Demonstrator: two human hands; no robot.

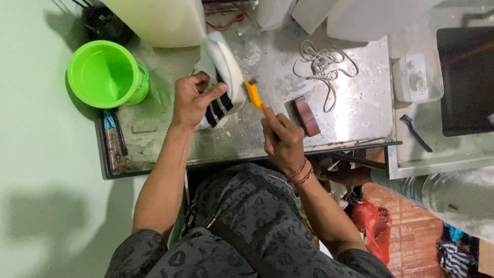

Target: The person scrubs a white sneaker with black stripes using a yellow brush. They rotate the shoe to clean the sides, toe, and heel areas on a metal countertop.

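**Shoe held on the bench, brush at its side**

The person is standing at a wet metal bench (355, 110), looking down on both hands. The left hand (191, 100) is curling round a white shoe (226, 77) with black stripes, thumb and fingers wrapped over its side and pinning it against the bench top. The right hand (282, 138) is closing round the handle of an orange brush (254, 96), whose head is touching the shoe's right side, just beyond the left hand's fingertips. So the shoe is lying between the two hands, nearer the far side of the bench than the near edge.

To the left, a green bucket (105, 74) is standing just beside the left hand, at the bench's left edge, with a wall close behind it. A dark red block (306, 116) is lying just right of the right hand. Further back, a tangle of white laces (324, 67) is resting well clear of both hands. Large pale containers (159, 20) are crowding the far edge behind the shoe.

The widest bare stretch of bench is lying to the right of the block, running up to a raised ledge where a clear lidded box (418, 76) and a small black brush (414, 133) are sitting. The near edge is running just under the person's wrists.
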